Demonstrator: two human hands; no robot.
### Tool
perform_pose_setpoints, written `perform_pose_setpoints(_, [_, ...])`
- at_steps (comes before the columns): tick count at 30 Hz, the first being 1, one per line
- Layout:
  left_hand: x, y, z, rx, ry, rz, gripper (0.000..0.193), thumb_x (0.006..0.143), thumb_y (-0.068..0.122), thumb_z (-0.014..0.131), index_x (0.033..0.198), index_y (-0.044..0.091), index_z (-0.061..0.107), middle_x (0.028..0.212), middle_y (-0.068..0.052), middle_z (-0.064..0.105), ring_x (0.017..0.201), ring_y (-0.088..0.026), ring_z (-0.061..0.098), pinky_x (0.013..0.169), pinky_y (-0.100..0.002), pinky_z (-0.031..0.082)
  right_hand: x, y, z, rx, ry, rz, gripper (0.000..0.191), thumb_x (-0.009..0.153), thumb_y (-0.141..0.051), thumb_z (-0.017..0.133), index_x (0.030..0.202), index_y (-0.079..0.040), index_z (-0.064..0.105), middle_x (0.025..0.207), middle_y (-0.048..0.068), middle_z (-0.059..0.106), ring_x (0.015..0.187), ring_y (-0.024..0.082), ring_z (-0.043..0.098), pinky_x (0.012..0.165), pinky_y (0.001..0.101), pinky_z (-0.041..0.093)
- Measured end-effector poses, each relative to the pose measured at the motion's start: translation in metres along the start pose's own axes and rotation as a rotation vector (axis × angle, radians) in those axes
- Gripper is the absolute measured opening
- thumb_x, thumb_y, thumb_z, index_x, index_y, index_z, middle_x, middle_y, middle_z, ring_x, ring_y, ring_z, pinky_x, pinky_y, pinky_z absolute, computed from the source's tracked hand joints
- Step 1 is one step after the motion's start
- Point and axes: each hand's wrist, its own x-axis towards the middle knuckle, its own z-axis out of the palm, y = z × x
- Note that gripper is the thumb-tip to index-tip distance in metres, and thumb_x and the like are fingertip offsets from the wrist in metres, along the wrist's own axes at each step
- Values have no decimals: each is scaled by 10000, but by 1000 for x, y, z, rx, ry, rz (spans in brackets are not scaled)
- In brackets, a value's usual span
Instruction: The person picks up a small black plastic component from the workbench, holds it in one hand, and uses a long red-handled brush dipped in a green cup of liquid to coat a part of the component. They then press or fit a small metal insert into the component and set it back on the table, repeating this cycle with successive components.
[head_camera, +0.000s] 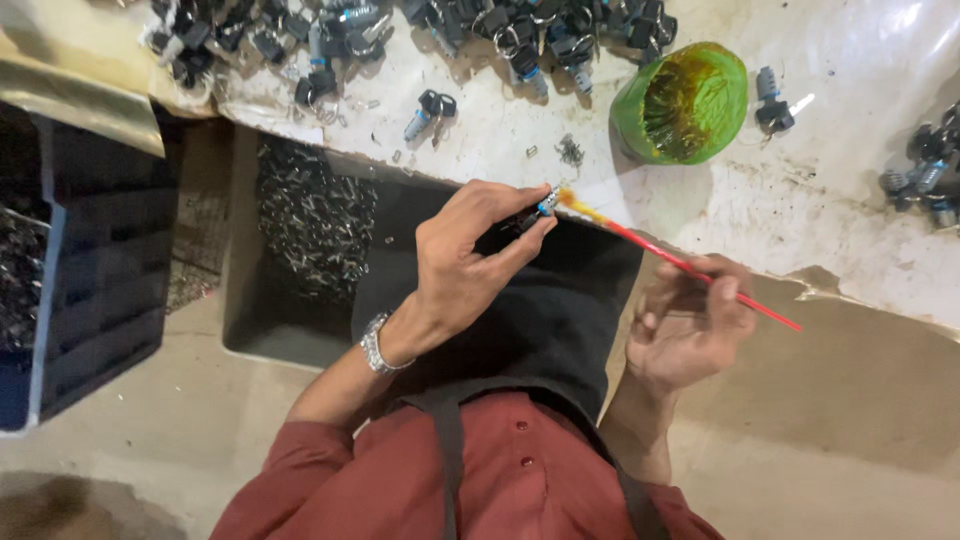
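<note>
Now our left hand (465, 262) pinches a small lock (541, 207) by its edge, just over our dark apron (545, 310) near the table (800, 200). Our right hand (685, 325) pinches a thin red brush (690, 268), and its yellow tip touches the lock. We think it is best to keep the lock still and dab softly, with the green bowl (682, 102) close by.

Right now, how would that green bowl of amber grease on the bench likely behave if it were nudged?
The green bowl looks thin-walled, so probably light and apt to slide on the smeared bench. Its broad shape suggests it would not tip easily. Grease on the rim likely makes it slippery to grip.
</note>
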Motion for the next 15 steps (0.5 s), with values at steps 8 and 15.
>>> perform_pose_setpoints(8, [-23, -4, -61, 438, 217, -60, 270, 943, 21, 796, 1201, 58, 726, 1151, -100, 695, 1119, -279, 642, 1019, -391, 511, 34, -9, -2, -173, 102, -449, 338, 1158, -349, 566, 1155, -14, 610, 905, 201, 732, 464, 99, 463, 403, 226, 324])
perform_pose_setpoints(15, [-24, -18, -57, 799, 214, -29, 274, 976, 141, 801, 1244, 148, 745, 1450, -99, 505, 1386, -305, 337, 1201, -486, 296, 33, -15, 19, -914, -149, -349, 205, 1203, -194, 670, 1250, 4, 694, 929, 125, 743, 712, 87, 571, 639, 235, 437])
